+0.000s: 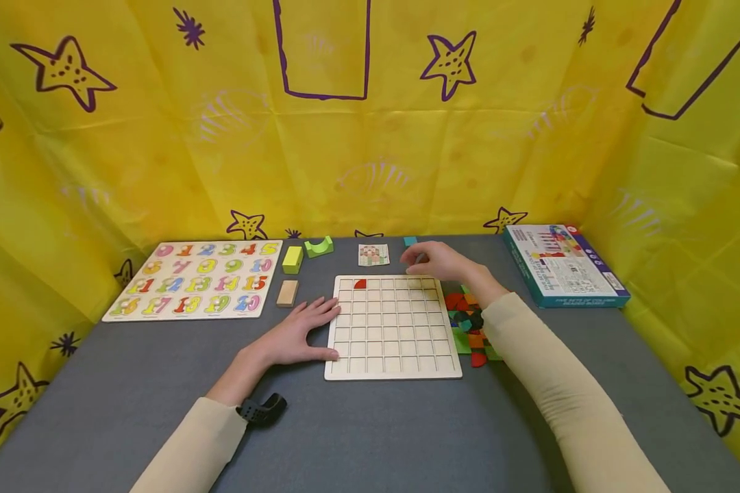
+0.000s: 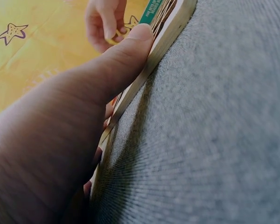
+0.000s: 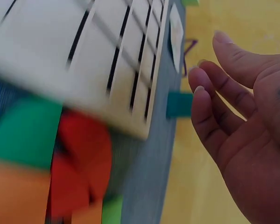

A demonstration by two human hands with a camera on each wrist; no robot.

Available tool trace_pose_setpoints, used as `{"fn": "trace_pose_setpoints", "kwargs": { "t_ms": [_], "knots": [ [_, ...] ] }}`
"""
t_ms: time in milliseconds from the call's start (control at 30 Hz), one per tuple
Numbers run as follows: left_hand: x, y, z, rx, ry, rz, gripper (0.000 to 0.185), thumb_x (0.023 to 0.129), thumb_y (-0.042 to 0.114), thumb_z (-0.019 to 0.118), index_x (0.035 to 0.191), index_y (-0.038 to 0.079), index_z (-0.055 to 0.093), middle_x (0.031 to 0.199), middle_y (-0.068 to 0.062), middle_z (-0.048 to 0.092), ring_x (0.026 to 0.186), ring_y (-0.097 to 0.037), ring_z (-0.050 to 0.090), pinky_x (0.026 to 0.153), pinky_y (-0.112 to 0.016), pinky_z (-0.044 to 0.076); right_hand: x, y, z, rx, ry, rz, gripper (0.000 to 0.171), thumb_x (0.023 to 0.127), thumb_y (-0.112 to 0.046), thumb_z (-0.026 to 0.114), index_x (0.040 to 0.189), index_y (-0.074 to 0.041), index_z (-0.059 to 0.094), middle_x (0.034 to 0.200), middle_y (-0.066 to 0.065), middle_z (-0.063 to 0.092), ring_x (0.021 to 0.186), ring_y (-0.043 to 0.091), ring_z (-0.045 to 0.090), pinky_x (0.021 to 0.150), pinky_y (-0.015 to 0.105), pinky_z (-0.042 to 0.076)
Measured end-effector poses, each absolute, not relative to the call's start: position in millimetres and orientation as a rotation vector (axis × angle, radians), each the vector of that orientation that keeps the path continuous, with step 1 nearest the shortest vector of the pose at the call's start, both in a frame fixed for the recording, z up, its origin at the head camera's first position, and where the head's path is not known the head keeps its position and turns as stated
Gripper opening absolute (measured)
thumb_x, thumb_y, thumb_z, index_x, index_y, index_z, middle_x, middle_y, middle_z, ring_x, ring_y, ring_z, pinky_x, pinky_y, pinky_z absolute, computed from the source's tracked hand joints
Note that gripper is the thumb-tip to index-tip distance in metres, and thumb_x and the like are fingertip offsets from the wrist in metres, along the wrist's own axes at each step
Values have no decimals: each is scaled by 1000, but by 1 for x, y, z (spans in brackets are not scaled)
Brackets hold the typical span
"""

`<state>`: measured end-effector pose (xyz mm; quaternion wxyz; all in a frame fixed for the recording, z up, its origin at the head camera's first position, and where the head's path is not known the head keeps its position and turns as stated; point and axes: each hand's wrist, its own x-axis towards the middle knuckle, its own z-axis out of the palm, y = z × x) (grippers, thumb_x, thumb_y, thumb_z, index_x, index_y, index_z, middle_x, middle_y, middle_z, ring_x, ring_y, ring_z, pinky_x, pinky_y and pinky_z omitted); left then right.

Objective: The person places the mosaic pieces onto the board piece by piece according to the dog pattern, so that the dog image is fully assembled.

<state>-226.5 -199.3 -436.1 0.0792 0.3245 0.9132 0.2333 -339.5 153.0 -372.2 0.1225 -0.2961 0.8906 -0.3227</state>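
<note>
A square wooden grid board (image 1: 393,374) lies flat in the middle of the grey counter (image 1: 370,438). The left hand (image 1: 297,334) is at its left side, with the fingers spread and nearly straight; their tips and the thumb touch the edge of the board. The grip of this hand is not closed, it only rests against the wood. On this wrist there is a black band (image 1: 262,411).

The right hand (image 1: 439,261) is above the far right corner of the board. Its fingers are softly bent and the thumb stands apart from them, so this grip is loose, with a gap visible from the right wrist. Near the fingertips, beyond the board, is a small teal block (image 1: 410,241).

In the far row of the grid, close to the left corner, sits one red piece (image 1: 360,283) with a rounded side. A pile of coloured pieces (image 1: 477,359) lies just beside the right edge of the board, partly hidden by the right forearm.

Behind the board is a small picture card (image 1: 373,255). To the left are a plain wooden block (image 1: 287,294), a yellow-green block (image 1: 292,260), a green arch block (image 1: 318,247) and a number board (image 1: 191,281). A flat box (image 1: 566,266) lies at the far right.
</note>
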Motion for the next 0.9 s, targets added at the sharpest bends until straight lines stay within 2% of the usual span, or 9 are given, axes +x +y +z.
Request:
{"fn": "trace_pose_setpoints", "kwargs": {
  "t_ms": [233, 467, 667, 900],
  "knots": [
    [-223, -202, -435, 964, 2737, 716, 99, 84, 66, 71, 159, 12, 34, 165, -5, 24, 153, -32, 14, 120, -57, 5, -333, 197, -370, -795, 2649, -904, 33, 100, -12, 65, 130, 3, 63, 124, 20, 63, 108, 33, 61, 93, 49, 51],
    [-224, -202, -436, 978, 2729, 737, 100, 82, 65, 73, 158, 11, 36, 165, -4, 25, 152, -32, 14, 121, -56, 4, -324, 232, -375, -702, 2691, -765, 25, 98, -12, 68, 121, -1, 68, 115, 13, 68, 102, 30, 61, 91, 48, 52],
    [-225, -202, -437, 986, 2735, 739, 101, 81, 65, 74, 157, 11, 37, 164, -5, 27, 152, -31, 15, 121, -55, 5, -314, 249, -379, -713, 2670, -705, 16, 96, -10, 70, 110, -3, 72, 100, 6, 70, 91, 25, 61, 88, 47, 52],
    [-226, -202, -437, 990, 2743, 737, 100, 80, 64, 76, 156, 10, 39, 164, -6, 28, 152, -32, 16, 121, -56, 5, -305, 254, -386, -646, 2633, -708, 17, 94, -10, 72, 110, -4, 72, 98, 5, 68, 88, 24, 57, 85, 41, 52]
  ]
}}
